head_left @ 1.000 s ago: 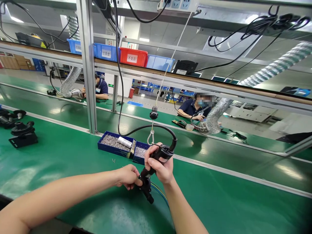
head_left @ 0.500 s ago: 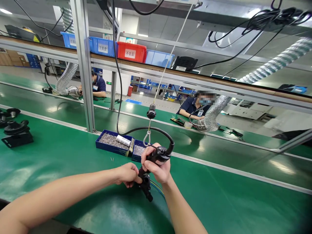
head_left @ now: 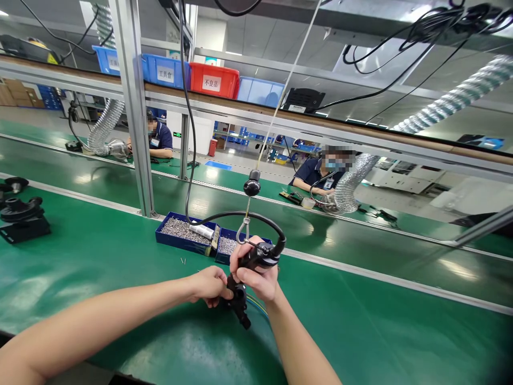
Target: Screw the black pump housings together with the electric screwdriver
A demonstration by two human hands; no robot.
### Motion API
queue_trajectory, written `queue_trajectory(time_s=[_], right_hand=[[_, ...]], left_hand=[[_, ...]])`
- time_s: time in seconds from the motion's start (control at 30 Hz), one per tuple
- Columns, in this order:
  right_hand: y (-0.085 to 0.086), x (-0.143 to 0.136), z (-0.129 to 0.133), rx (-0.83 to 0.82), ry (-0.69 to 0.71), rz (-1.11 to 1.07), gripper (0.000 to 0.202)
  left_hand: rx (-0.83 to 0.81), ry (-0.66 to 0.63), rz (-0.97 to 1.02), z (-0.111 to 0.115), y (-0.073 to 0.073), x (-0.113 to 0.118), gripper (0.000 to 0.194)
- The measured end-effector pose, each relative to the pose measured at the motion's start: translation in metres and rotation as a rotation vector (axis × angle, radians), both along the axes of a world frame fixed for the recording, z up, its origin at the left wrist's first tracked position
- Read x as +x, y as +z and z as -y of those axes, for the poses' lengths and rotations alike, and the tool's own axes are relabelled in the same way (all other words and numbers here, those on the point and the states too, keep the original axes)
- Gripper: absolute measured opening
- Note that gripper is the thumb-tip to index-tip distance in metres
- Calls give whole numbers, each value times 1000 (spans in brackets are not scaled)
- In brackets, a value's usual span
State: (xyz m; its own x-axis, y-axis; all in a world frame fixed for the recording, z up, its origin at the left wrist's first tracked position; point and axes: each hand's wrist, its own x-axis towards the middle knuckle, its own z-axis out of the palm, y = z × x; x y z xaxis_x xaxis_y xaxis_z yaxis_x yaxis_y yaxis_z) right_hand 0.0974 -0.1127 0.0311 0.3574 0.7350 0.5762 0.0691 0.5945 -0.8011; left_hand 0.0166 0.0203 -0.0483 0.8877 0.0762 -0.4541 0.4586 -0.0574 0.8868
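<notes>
The step in hand appears to be the working of a screwdriver against a small part. The right hand (head_left: 256, 275) is wrapped around a black, cylindrical, corded power screwdriver (head_left: 258, 256), held at a slant with its nose toward a black plastic part with a tubular end (head_left: 240, 307). The left hand (head_left: 212, 286) pinches that part narrowly between thumb and fingers, over a glossy green worktop (head_left: 80, 262) — whether part and worktop touch cannot be told, and the tool's bit is hidden. Thin blue-and-yellow tubing (head_left: 256, 306) shows beside the part and passes behind the right wrist. Near the hands, on the far side, stand a dark-blue rectangular tray of silver screws (head_left: 180, 244) and its smaller dark-blue neighbour (head_left: 223, 258); a few loose silver pins (perhaps screws) (head_left: 183, 261) lie in front of them. A grey metal clip on a pale cord (head_left: 242, 230) hangs at the tool's upper end. The next move, by this pose, calls for a firm left pinch and a tool kept in line with the part. Compared with one second earlier, both grips are unchanged — but the right hand sits closer to the part, and the whole view has shifted slightly.
</notes>
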Motion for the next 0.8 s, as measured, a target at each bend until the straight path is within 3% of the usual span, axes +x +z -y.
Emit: queue_trajectory(time_s=[0.17, 0.3, 0.37, 0.53, 0.63, 0.8], right_hand=[[-1, 3, 1, -37, -75, 38, 33], [-1, 8, 3, -35, -81, 74, 29], [0, 11, 3, -63, -125, 104, 24], [7, 13, 2, -100, -217, 106, 24], [12, 13, 1, -122, -229, 103, 24], [18, 11, 2, -173, -318, 141, 19]], left_hand=[[46, -17, 30, 5, -7, 0, 26], [136, -87, 125, -1, -3, -1, 21], [247, -89, 208, -13, 1, -4, 18], [705, 116, 386, -59, 2, -19, 22], [873, 91, 363, -74, -6, -28, 20], [1008, 22, 287, -75, -11, -36, 21]])
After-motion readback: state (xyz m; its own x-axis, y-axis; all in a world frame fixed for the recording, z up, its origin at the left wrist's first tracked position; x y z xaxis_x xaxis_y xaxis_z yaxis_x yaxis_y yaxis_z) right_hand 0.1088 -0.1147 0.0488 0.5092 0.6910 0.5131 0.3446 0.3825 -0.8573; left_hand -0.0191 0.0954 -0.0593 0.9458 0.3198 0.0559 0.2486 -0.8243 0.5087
